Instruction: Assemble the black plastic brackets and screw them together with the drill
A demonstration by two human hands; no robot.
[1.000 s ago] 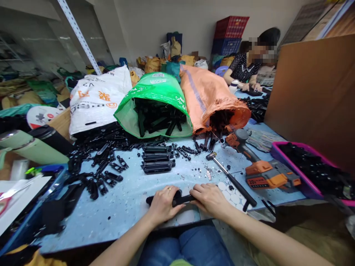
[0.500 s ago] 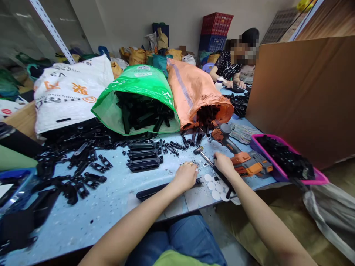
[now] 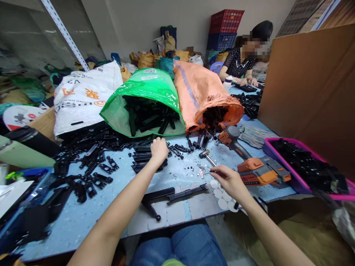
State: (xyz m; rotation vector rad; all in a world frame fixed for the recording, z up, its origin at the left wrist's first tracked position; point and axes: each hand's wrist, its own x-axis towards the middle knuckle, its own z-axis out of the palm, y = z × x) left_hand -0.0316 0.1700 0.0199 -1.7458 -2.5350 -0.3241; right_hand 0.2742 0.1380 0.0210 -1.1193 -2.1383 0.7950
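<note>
My left hand (image 3: 159, 150) is closed over the right end of a row of long black plastic parts (image 3: 142, 157); its fingertips are hidden, so what they grip cannot be seen. My right hand (image 3: 229, 180) pinches thumb and forefinger together above scattered small metal bits (image 3: 202, 171); anything between them is too small to name. Beyond that hand lies a hammer (image 3: 204, 153), its handle partly covered by the hand. On the table's near side rests a hinged black plastic piece (image 3: 161, 194), its arms spread apart, with another black arm (image 3: 187, 193) beside it.
An orange and grey cordless power tool (image 3: 249, 166) lies right, near a pink basket (image 3: 267, 147) of black parts. Green (image 3: 144, 85) and orange (image 3: 199, 85) sacks spill parts at the back. White discs (image 3: 222, 204) sit by the front edge. A co-worker (image 3: 241, 66) sits behind a cardboard panel (image 3: 307, 92).
My left hand has moved away from the near black piece to the row of parts. My right hand has left the hammer handle and now pinches. The near piece is spread apart.
</note>
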